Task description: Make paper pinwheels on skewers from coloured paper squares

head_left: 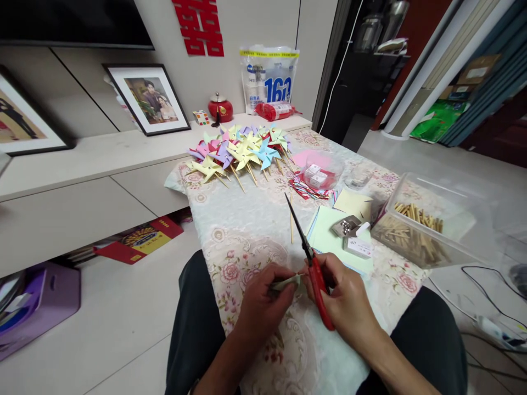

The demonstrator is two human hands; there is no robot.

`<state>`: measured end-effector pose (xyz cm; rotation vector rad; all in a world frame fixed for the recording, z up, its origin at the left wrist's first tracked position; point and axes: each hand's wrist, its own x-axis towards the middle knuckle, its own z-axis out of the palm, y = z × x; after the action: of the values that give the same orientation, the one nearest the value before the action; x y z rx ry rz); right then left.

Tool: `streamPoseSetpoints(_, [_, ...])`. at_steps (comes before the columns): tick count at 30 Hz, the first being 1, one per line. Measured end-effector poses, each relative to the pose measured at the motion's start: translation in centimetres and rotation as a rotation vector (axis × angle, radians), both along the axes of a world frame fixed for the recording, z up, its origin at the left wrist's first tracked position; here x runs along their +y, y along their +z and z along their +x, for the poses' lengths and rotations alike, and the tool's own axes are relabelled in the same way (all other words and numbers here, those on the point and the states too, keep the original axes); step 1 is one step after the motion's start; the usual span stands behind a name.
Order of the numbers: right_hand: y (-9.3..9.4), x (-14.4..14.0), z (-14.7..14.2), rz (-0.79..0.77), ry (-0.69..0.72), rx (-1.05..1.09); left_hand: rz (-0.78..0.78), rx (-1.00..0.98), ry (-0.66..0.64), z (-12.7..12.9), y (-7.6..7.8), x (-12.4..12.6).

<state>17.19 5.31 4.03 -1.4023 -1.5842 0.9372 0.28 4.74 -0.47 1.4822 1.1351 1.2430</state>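
My left hand pinches a small folded piece of pale green paper over the near end of the flowered tablecloth. My right hand grips red-handled scissors; their dark blades point up and away, and the pivot sits right beside the paper. Both hands hover above my lap. A single wooden stick lies on the cloth just beyond the hands.
A heap of coloured paper pinwheels lies at the table's far end. A clear box of wooden sticks stands at right, beside pastel paper sheets, a stapler and a clear bowl. A low cabinet runs along the left.
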Motion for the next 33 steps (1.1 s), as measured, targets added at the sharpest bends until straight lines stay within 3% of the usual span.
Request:
streamPoseSetpoints(5, [0.7,1.9,0.1,-0.268,0.041,0.435,-0.319,-0.381,0.043,-0.6,0.3,0.0])
streamPoseSetpoints(11, [-0.4,4.2,0.4,-0.309,0.162,0.738,-0.403,-0.684,-0.017,-1.1,0.8,1.1])
streamPoseSetpoints(18, [1.1,6.4,0.9,-0.374,0.488,0.561,-0.798,-0.786,-0.387,-0.3,1.4,0.7])
streamPoseSetpoints(20, [1.6,6.9,0.9,-0.400,0.561,0.532,-0.858,-0.864,-0.395,0.3,1.7,0.5])
streamPoseSetpoints(24, [1.8,7.6,0.8,-0.417,0.627,0.481,-0.888,-1.042,-0.254,1.0,2.3,0.7])
streamPoseSetpoints(27, [1.6,7.6,0.7,-0.361,0.549,0.484,-0.812,-1.085,-0.180,0.8,2.4,1.6])
streamPoseSetpoints(31, [1.7,6.2,0.9,-0.253,0.242,0.514,-0.729,-1.048,-0.007,0.0,1.9,3.2])
streamPoseSetpoints(33, [1.6,4.6,1.3,-0.249,0.155,0.460,-0.684,-1.037,0.081,-0.3,1.6,3.7])
